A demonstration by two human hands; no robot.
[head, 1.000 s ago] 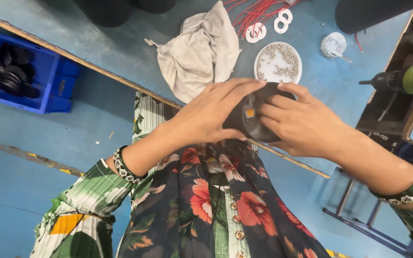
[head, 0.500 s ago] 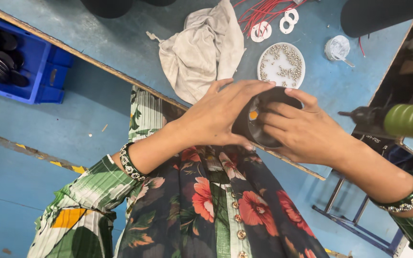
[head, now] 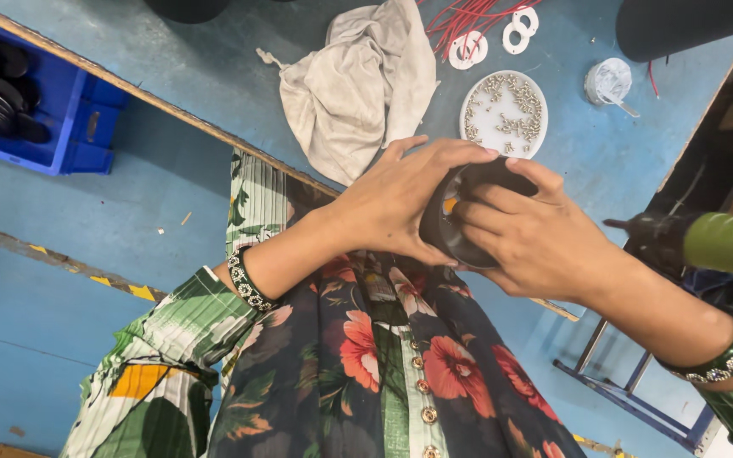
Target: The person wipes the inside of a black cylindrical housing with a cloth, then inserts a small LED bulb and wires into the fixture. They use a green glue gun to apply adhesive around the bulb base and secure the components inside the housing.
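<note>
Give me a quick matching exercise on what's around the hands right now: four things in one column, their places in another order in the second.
Things:
1. black round part
2. cloth
3. white dish of small metal pieces
4. blue bin

Places:
A. on the bench just beyond the hands
B. below the bench on the left, holding black discs
C. crumpled on the bench, left of the dish
D. held between the left hand and right hand

Pairs: 1-D, 2-C, 3-A, 4-B
</note>
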